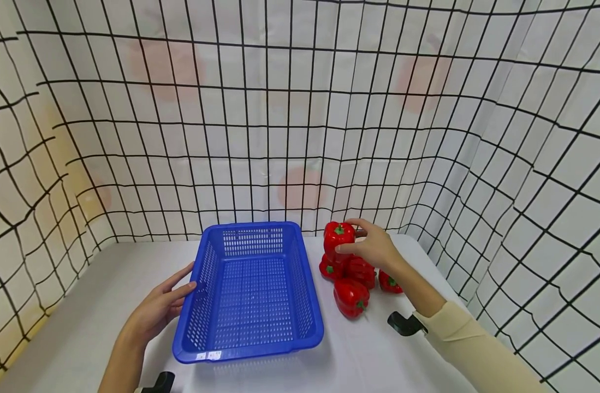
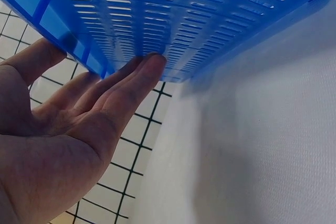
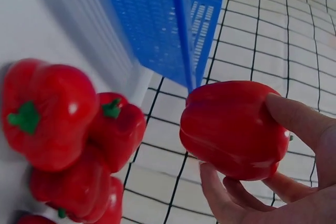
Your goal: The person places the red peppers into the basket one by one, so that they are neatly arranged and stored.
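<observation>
In the head view, my left hand [image 1: 157, 305] has a light hold on the left rim of the blue basket [image 1: 250, 295] — thumb over the edge, fingers on the outside — probably to steady it. My right hand [image 1: 375, 248] is partly closed round a red pepper [image 1: 339, 236], held up beside the basket's far right corner. The other peppers [image 1: 351, 298] lie bunched on the white cloth [image 1: 383, 360] right of the basket, I judge for easy reach on that side. Black mesh [image 1: 290, 126] rises behind in a slightly wavy grid.

In the left wrist view, my fingers lie nearly straight against the slotted plastic, which looks smooth and rigid; from this low angle I can't tell how much weight they bear.

In the right wrist view, the pepper lies sideways between my thumb and fingertips, apart from the others, its blunt lobed end away from my palm. Its bulging girth seems to be why my fingers spread so wide — the skin is glossy and firm-looking, ridged lengthwise. The others show stubby green stems and the same rounded shoulders.
</observation>
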Tool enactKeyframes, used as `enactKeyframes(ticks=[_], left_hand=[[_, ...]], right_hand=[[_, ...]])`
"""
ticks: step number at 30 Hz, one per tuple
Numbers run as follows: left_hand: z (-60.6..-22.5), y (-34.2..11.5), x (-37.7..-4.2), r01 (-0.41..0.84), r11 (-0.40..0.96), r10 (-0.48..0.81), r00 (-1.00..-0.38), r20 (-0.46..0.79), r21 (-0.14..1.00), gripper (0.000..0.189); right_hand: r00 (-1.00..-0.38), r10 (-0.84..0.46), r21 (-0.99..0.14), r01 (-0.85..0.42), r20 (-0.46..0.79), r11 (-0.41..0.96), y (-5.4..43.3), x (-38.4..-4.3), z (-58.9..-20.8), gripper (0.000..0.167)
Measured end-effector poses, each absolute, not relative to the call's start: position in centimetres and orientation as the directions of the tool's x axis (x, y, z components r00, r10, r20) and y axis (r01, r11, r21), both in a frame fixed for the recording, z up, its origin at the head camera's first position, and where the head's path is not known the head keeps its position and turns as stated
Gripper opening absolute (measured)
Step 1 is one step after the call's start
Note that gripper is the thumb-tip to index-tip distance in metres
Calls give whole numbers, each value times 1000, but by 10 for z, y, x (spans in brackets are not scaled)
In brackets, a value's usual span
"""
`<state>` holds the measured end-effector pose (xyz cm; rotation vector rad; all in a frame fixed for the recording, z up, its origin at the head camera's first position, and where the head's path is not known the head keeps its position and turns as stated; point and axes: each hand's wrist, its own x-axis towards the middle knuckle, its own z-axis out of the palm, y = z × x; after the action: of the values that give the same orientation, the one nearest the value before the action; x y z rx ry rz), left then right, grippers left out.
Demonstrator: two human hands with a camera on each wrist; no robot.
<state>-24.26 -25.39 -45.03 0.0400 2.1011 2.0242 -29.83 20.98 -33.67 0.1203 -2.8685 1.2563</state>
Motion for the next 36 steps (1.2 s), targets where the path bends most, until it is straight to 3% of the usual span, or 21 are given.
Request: enactKeyframes(ticks=[36], left_hand=[[-453, -255, -243, -117, 50, 181, -976, -124, 992, 72]], right_hand=[[-949, -253, -796, -298, 188, 527, 31, -341, -331, 74]])
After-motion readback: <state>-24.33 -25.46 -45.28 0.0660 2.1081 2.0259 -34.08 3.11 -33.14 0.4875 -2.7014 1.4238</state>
